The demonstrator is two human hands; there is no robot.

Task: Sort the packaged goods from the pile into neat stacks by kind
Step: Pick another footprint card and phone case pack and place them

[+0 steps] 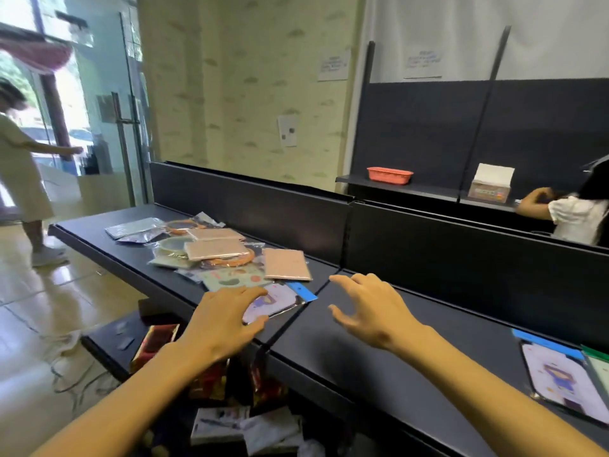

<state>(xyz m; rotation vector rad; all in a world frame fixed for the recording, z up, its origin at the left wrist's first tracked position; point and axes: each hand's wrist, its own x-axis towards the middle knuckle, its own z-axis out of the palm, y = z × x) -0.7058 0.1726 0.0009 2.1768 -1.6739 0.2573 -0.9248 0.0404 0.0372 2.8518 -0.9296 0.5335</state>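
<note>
**Sorting flat packets on a dark counter**

We see a long matte-black counter (379, 328) with a loose pile (211, 249) of glossy, film-wrapped packets at left: pink rectangles, orange hoops, printed cards. A started stack (557, 377) lies at far right. Our left hand (220, 321) rests on the blue-topped card packet (280, 300), fingers (255, 293) extended, grasping nothing. Our right hand (372, 308) hovers released, fingers spread. We judge the slick film may slip, or drag neighbouring packets along.
</note>
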